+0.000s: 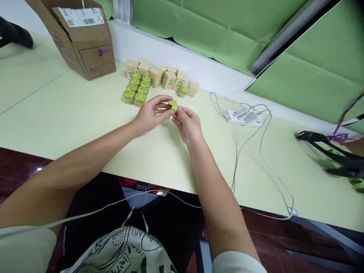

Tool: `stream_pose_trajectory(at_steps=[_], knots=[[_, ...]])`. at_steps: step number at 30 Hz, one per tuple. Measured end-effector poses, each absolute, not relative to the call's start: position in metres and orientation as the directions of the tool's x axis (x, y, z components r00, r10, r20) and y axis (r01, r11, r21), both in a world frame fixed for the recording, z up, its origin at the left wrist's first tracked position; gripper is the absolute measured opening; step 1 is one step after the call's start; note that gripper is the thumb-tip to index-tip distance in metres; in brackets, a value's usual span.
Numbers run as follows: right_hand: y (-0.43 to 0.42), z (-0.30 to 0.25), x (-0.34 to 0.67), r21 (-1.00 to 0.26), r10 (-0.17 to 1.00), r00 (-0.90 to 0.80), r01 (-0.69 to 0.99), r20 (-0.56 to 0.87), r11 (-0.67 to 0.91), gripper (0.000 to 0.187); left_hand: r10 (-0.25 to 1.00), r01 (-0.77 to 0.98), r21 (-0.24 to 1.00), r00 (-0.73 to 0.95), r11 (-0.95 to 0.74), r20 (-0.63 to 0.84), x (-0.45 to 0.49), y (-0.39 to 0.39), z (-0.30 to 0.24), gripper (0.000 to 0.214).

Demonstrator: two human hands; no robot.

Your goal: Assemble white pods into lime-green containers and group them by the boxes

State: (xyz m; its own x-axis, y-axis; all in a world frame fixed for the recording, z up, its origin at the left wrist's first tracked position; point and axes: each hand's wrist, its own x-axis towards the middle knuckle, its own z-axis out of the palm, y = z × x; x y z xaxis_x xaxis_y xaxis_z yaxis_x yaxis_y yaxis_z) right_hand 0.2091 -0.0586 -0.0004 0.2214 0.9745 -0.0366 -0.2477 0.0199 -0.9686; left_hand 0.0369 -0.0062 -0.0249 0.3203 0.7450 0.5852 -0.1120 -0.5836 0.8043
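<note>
My left hand (150,113) and my right hand (186,123) meet over the pale green table (57,113), both pinched on a small green cube-shaped item (173,106) held between the fingertips. Just beyond them stand two rows of small clear boxes with green items (136,90) inside. Behind those sit several small tan cardboard boxes (162,76). One more green item in a clear box (183,91) stands among the tan boxes.
A large brown shipping carton (85,38) lies tilted at the back left. A white power strip (241,116) with grey cables (264,151) lies to the right. Dark straps (335,151) and green pieces lie at the far right edge.
</note>
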Motion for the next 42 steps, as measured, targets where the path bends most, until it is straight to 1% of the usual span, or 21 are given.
stream_pose_trajectory(at_steps=[3,6,11,16,21,30,32,34,37,40,42], knots=[[-0.058,-0.001,0.210,-0.957,0.979,0.201,-0.289,-0.037,0.023,0.036,0.753,-0.104,0.803,0.295,-0.587,0.588,0.036,-0.005,-0.023,0.034],[-0.059,-0.004,0.209,-0.947,0.986,0.165,-0.321,-0.039,0.017,0.038,0.789,-0.089,0.831,0.273,-0.549,0.550,0.035,-0.002,-0.024,0.036],[-0.062,-0.003,0.206,-0.963,0.988,0.149,-0.269,-0.048,-0.006,0.041,0.797,-0.093,0.843,0.284,-0.530,0.533,0.036,-0.001,-0.026,0.037],[-0.067,0.005,0.200,-0.976,0.995,0.087,-0.215,-0.047,-0.027,0.050,0.816,-0.079,0.852,0.253,-0.518,0.520,0.036,-0.006,-0.021,0.037],[-0.070,0.006,0.195,-0.975,0.999,0.048,-0.219,0.008,0.018,0.053,0.786,-0.041,0.821,0.264,-0.570,0.559,0.038,-0.011,-0.020,0.036],[-0.068,0.007,0.194,-0.985,0.999,0.030,-0.170,0.028,0.033,0.050,0.746,-0.008,0.776,0.266,-0.631,0.610,0.036,-0.013,-0.015,0.039],[-0.066,0.006,0.198,-0.988,0.998,0.060,-0.151,0.024,0.033,0.047,0.741,0.017,0.762,0.244,-0.648,0.625,0.033,-0.008,-0.015,0.042],[-0.061,0.004,0.204,-0.991,0.992,0.128,-0.128,0.007,0.023,0.043,0.747,0.039,0.758,0.210,-0.651,0.631,0.030,-0.003,-0.017,0.044],[-0.054,-0.002,0.214,-0.995,0.966,0.258,-0.098,-0.013,0.013,0.035,0.749,0.068,0.755,0.213,-0.652,0.628,0.027,0.000,-0.019,0.039],[-0.048,-0.008,0.222,-1.000,0.934,0.356,-0.028,-0.011,-0.002,0.022,0.695,0.154,0.691,0.336,-0.706,0.635,0.026,-0.008,-0.017,0.030],[-0.046,-0.012,0.225,-0.996,0.919,0.394,0.083,0.004,-0.031,0.016,0.633,0.210,0.615,0.451,-0.760,0.629,0.026,-0.015,-0.016,0.026]])
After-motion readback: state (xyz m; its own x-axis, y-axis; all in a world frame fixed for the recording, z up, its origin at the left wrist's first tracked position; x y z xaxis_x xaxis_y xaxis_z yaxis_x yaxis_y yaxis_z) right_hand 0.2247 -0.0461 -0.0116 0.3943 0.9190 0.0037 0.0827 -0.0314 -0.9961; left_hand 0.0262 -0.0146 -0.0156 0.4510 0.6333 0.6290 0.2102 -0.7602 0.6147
